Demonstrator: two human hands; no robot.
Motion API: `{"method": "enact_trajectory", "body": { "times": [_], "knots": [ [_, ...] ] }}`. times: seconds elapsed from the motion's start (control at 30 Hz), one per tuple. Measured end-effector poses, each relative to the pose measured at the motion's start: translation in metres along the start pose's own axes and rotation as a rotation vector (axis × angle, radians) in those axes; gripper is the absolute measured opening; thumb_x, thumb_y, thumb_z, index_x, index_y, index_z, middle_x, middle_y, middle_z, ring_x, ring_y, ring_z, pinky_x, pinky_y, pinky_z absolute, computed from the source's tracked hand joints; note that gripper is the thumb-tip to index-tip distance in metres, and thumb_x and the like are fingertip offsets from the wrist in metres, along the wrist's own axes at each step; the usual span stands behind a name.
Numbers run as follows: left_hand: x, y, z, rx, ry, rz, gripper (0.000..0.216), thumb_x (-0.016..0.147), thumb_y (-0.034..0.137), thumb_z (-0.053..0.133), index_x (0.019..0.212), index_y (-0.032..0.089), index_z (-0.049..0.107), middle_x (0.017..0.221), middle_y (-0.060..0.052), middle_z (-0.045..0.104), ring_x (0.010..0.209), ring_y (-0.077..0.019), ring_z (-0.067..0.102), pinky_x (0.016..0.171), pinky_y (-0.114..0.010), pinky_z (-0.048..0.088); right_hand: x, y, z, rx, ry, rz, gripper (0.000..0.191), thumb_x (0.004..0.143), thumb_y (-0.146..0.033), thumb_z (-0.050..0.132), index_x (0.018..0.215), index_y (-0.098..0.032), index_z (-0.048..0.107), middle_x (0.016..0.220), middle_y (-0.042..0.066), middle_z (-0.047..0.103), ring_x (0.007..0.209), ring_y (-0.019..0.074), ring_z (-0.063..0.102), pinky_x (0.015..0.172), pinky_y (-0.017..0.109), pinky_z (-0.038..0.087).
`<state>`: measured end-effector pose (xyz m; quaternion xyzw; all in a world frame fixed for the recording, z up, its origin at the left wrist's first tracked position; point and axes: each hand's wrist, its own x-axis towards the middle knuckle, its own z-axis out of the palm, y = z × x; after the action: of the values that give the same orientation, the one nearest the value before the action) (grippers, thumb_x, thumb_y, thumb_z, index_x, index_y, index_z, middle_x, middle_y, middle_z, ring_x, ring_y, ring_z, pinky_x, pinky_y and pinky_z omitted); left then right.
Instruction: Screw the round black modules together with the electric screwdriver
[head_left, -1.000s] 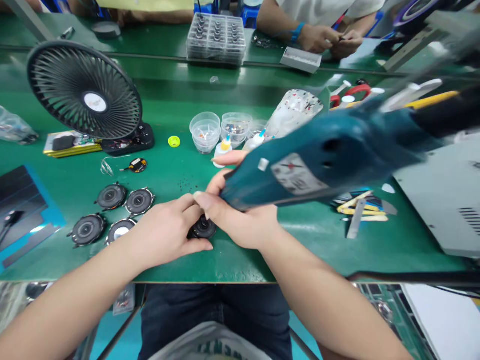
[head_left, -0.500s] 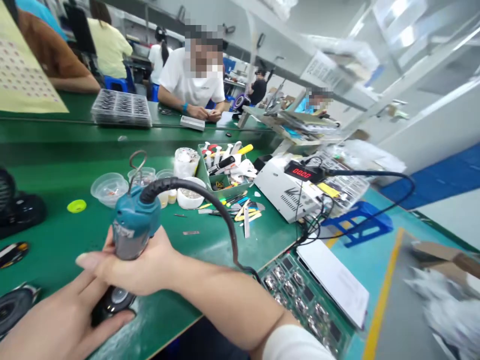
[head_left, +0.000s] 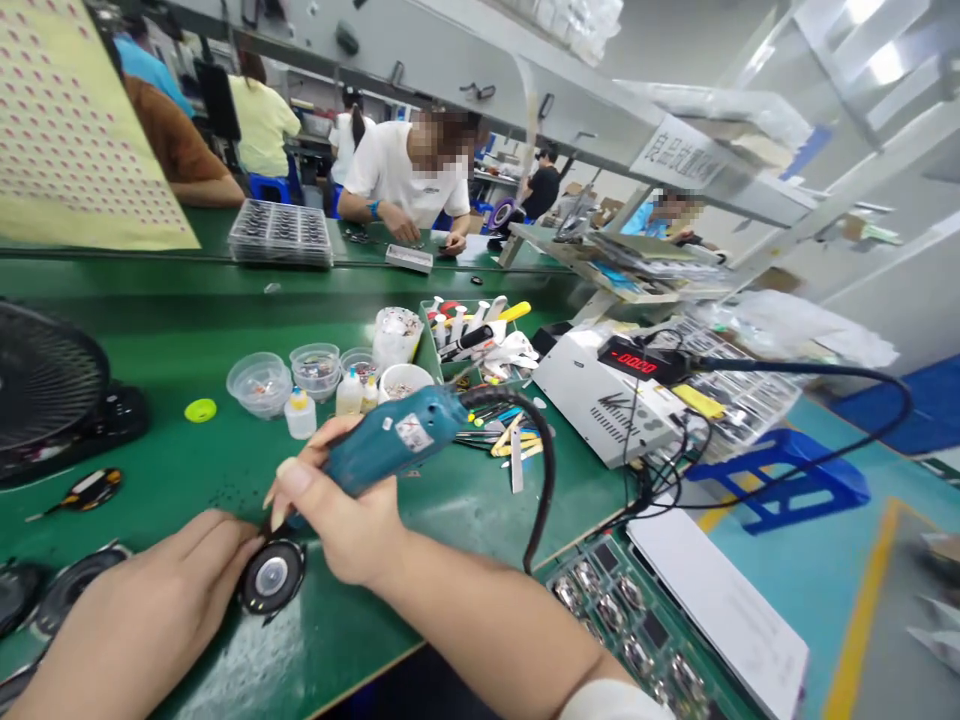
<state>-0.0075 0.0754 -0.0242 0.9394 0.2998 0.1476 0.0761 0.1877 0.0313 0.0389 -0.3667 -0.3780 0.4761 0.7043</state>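
Observation:
My right hand (head_left: 356, 525) is wrapped around a teal electric screwdriver (head_left: 386, 440) with a black cord at its rear end. The tool is tilted, its front end pointing down to the left; its tip is hidden by my fingers. Just below lies a round black part (head_left: 273, 577) with a silver centre, low over the green bench. My left hand (head_left: 142, 610) is closed at this part's left edge, fingers pressed together and fingertips close to the screwdriver's front end. Similar round black parts (head_left: 75, 590) lie left of my left hand.
A black fan (head_left: 52, 380) stands at left. Plastic tubs (head_left: 259, 385), a small bottle (head_left: 300, 413) and a tool box (head_left: 480, 345) sit mid-bench. A grey power unit (head_left: 600, 400), a tray of shiny parts (head_left: 622, 620) and a blue stool (head_left: 787, 480) are at right. A co-worker (head_left: 412, 180) sits opposite.
The screwdriver has gone from nearly upright to a slant, its cord end swung right. The round part now shows more fully below my hands. The view has shifted left.

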Motion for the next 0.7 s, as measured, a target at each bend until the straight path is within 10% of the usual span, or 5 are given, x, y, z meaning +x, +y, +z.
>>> {"method": "enact_trajectory", "body": {
  "times": [0.23,0.5,0.7],
  "knots": [
    [0.007,0.015,-0.013,0.018,0.036,0.042,0.043,0.108,0.051,0.043,0.126,0.026,0.074,0.121,-0.007,0.077,0.087,-0.0225,0.081,0.069,-0.032,0.065,-0.003,-0.009,-0.006,-0.174,0.100,-0.103,0.037,0.089,-0.043,0.077,0.106,-0.029,0.048,0.064,-0.011,0.057,0.053,0.0127,0.058,0.067,0.033,0.057],
    [0.007,0.020,-0.006,0.056,0.076,0.167,0.051,0.104,0.061,0.052,0.121,0.023,0.080,0.109,-0.010,0.081,0.086,-0.0280,0.080,0.072,-0.040,0.066,-0.006,-0.005,-0.013,-0.289,0.054,-0.151,0.031,0.094,-0.043,0.072,0.109,-0.027,0.050,0.067,-0.009,0.056,0.054,0.0127,0.057,0.066,0.033,0.056],
    [0.009,0.017,-0.004,0.091,0.086,0.150,0.041,0.108,0.033,0.043,0.119,0.022,0.080,0.108,-0.010,0.082,0.086,-0.0268,0.080,0.072,-0.038,0.066,-0.006,-0.003,-0.016,-0.389,0.056,-0.158,0.028,0.094,-0.042,0.072,0.107,-0.027,0.052,0.069,-0.008,0.056,0.057,0.0138,0.059,0.067,0.035,0.056]
  ]
}}
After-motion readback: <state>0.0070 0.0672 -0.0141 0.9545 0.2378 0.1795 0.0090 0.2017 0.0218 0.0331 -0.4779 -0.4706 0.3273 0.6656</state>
